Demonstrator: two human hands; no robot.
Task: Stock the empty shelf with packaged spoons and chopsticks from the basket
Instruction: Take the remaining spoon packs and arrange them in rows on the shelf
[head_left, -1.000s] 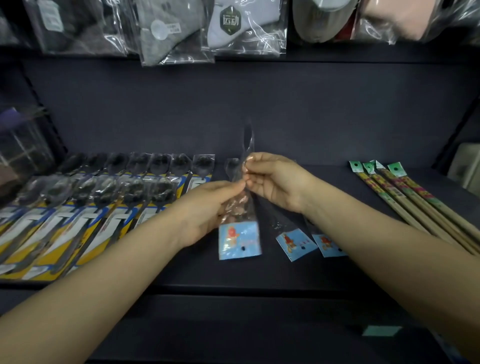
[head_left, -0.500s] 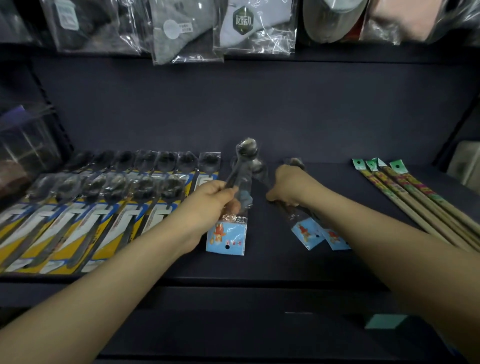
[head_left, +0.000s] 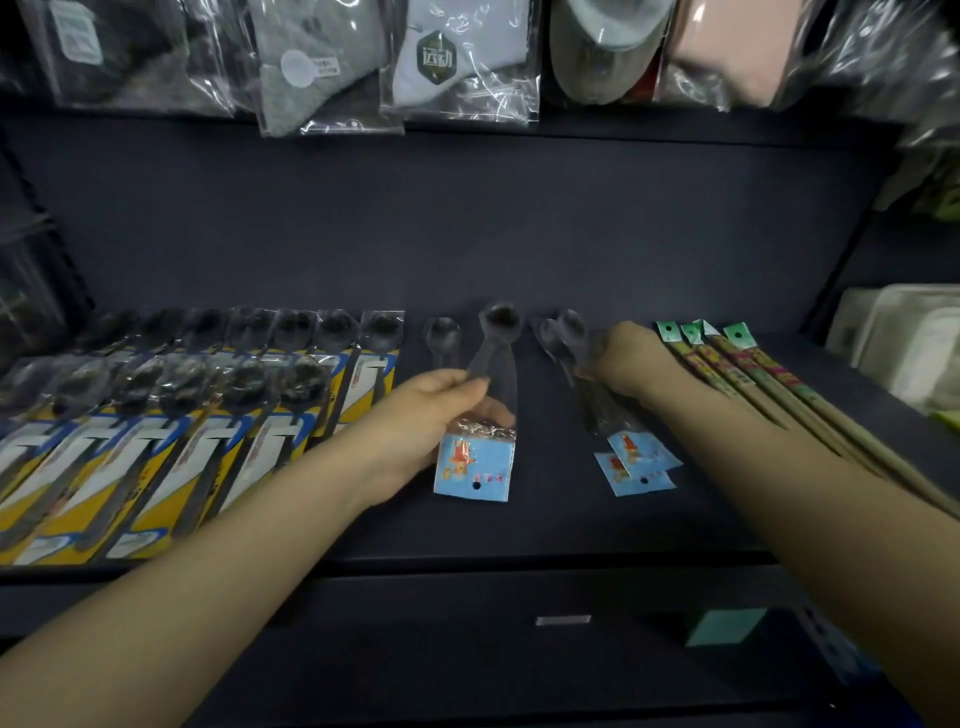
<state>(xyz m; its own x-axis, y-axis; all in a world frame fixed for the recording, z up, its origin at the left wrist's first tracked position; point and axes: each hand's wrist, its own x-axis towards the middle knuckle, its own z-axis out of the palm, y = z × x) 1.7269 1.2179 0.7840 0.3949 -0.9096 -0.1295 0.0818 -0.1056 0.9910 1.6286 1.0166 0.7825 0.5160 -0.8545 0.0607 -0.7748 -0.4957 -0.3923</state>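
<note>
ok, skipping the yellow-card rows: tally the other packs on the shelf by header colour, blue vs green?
blue-card spoon packs: 3 (one held in the left hand, two at the right hand)
green-tag chopstick packs: 4
Total: 7

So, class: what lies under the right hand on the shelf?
Under the right hand lie two overlapping clear spoon packets with blue header cards, on the dark shelf. The hand covers part of them, so its grip is unclear.
</note>
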